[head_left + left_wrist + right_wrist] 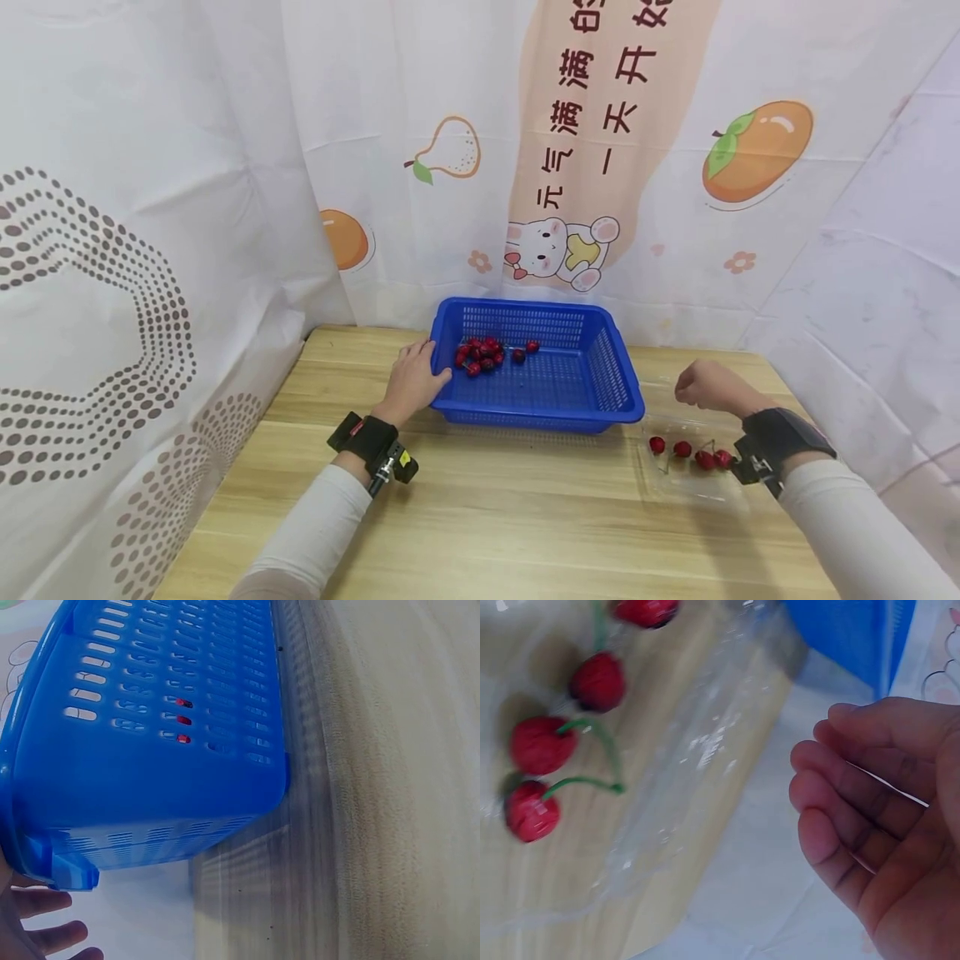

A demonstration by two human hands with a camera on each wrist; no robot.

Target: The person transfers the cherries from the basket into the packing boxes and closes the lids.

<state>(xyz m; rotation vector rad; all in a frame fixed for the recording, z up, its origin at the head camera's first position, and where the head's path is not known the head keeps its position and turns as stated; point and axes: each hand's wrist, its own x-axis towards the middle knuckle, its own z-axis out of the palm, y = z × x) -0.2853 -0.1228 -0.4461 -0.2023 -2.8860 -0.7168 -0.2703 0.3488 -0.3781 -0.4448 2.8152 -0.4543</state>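
Observation:
A blue plastic basket (536, 417) with slotted walls stands at the back middle of the table, with several red cherries (480, 354) mostly in its left half. My left hand (411, 379) holds its left rim, thumb over the edge and the other fingers outside; in the left wrist view these fingers (56, 937) spread below the rim's corner. At the right lies a clear plastic box (697, 492) with several stemmed cherries (544, 746) in a row. Above its far side is my right hand (716, 387), fingers loosely bent and nothing between them.
The wooden table (480, 517) extends in front of the basket. A white printed curtain (465, 75) hangs right behind it, and another patterned sheet (82, 333) borders the left side. Both wrists carry black strapped cameras (367, 442).

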